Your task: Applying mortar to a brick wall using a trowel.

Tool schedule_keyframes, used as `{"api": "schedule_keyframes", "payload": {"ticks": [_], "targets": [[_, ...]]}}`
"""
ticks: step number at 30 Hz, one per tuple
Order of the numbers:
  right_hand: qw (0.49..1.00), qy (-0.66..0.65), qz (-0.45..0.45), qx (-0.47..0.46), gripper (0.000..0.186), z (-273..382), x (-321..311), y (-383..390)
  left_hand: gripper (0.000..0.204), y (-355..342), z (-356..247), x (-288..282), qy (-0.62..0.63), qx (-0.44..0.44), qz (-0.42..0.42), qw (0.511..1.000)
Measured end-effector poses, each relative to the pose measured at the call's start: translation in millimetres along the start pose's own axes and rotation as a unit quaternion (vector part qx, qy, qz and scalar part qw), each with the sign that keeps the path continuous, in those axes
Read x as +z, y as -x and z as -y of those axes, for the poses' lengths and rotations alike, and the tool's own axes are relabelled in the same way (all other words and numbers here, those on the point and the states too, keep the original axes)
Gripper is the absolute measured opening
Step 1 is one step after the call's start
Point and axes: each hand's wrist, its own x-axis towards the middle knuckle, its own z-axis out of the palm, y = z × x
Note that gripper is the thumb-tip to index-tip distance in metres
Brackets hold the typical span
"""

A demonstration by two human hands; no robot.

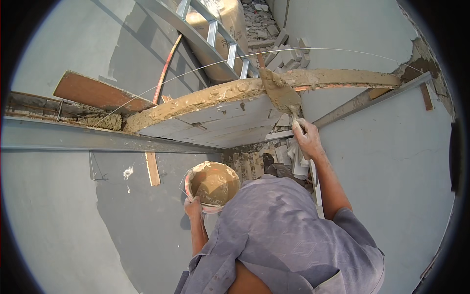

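Observation:
My right hand is closed round the handle of a mortar-caked trowel. The trowel blade rests at the top of a low wall of pale blocks, overlapping a band of wet mortar along its upper edge. Lower down on the left, my left hand grips the rim of a bucket. Inside the bucket is brownish wet mortar, and more is smeared round its mouth. Most of the trowel's handle is hidden by my fingers.
A thin string arcs above the wall. Behind it lean a metal ladder and a big sack, with loose blocks beyond. A metal beam runs at left below a brown board. Another bar slopes up at right.

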Motion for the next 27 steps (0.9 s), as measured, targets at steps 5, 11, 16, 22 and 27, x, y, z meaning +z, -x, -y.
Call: {"api": "schedule_keyframes", "payload": {"ticks": [5, 11, 16, 22, 27], "targets": [[0.991, -0.101, 0.018, 0.09, 0.019, 14.0, 48.7, -1.1, 0.023, -4.9, 6.7, -5.3, 0.046, 0.003, -0.026, 0.999], [0.984, -0.05, -0.136, -0.099, 0.028, 17.3, 156.4, -17.2, 0.022, 2.7, 13.3, -21.0, 0.079, 0.013, -0.029, 0.996], [0.983, -0.058, -0.123, -0.12, 0.032, 17.2, 226.5, -20.8, 0.02, 21.4, 28.4, -56.3, 0.04, 0.011, -0.061, 0.997], [0.998, 0.032, -0.022, -0.048, 0.031, -7.0, 294.4, -21.4, 0.023, 46.6, 49.1, -96.6, 0.052, 0.003, -0.128, 0.99], [0.993, 0.077, 0.055, -0.068, 0.034, -28.2, 306.7, 35.7, 0.026, 52.8, 73.4, -128.3, 0.086, 0.001, -0.162, 0.983]]}}
